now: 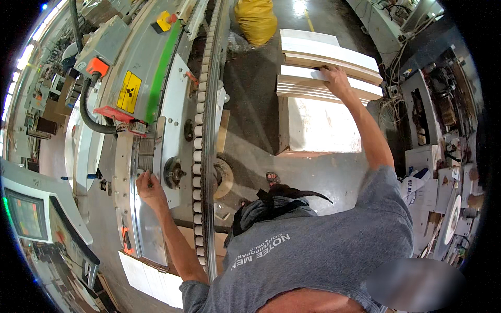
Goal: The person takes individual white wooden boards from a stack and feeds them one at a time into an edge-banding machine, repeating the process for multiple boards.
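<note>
My left hand (148, 185) reaches out to a big grey woodworking machine (133, 62) on my left. Its fingers are curled against a shiny metal rail (136, 156) beside a round black knob (174, 172). My right hand (336, 78) stretches forward to a stack of white boards (313, 57) on a pale wooden crate (321, 125). The fingers grip the edge of one board near the top of the stack. My grey shirt fills the lower middle of the view.
A strip of white rollers (202, 130) runs along the machine's right side. A yellow sack (255, 21) lies on the concrete floor ahead. A control screen (26, 214) stands at far left, a cluttered bench (443, 172) at right, a white panel (151, 281) below.
</note>
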Demonstrator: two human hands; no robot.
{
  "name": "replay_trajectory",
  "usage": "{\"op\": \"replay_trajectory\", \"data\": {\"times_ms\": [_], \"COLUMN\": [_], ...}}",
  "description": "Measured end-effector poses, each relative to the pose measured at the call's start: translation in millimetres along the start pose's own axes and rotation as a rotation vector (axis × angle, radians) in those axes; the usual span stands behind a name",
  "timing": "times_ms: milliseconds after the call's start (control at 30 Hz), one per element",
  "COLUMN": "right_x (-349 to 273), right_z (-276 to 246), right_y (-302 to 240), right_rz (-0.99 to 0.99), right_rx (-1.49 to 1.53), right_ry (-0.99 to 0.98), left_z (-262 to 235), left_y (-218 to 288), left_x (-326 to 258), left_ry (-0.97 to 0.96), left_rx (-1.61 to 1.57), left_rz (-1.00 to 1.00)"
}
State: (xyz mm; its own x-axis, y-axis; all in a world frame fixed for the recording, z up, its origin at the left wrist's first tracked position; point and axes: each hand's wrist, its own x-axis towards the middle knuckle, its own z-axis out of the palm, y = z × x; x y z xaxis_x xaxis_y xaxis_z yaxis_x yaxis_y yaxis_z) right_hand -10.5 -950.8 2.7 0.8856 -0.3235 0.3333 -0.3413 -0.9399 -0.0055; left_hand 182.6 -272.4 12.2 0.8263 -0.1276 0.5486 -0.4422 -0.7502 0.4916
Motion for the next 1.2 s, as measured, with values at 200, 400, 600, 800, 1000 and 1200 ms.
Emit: {"op": "replay_trajectory", "data": {"times_ms": [200,400,600,800,1000,1200], "right_x": [-19.8,-30.2,-21.2,-29.2,-67.6,-88.8], "right_z": [-34.2,-59.6,-124.3,-135.5,-119.0,-76.9], "right_y": [-63.2,-171.7,-313.5,-485.0,-638.9,-735.4], "right_rz": [-0.081,-0.297,-0.636,-1.195,-1.519,-1.711], "right_rx": [0.033,0.140,0.355,0.427,0.691,0.870], "right_ry": [-0.112,-0.205,-0.284,-0.260,-0.230,0.120], "left_z": [-12.3,-25.7,-77.7,-172.6,-247.8,-261.6], "left_y": [78.3,103.8,114.5,95.6,10.9,-48.5], "left_x": [-3.6,-2.1,-7.3,-52.5,-142.5,-177.7], "left_ry": [-0.040,-0.016,0.068,-0.286,-0.282,-0.134], "left_rx": [-0.060,-0.120,-0.069,0.266,0.302,0.334], "left_rz": [-0.025,0.156,0.287,0.197,-0.102,-0.395]}}
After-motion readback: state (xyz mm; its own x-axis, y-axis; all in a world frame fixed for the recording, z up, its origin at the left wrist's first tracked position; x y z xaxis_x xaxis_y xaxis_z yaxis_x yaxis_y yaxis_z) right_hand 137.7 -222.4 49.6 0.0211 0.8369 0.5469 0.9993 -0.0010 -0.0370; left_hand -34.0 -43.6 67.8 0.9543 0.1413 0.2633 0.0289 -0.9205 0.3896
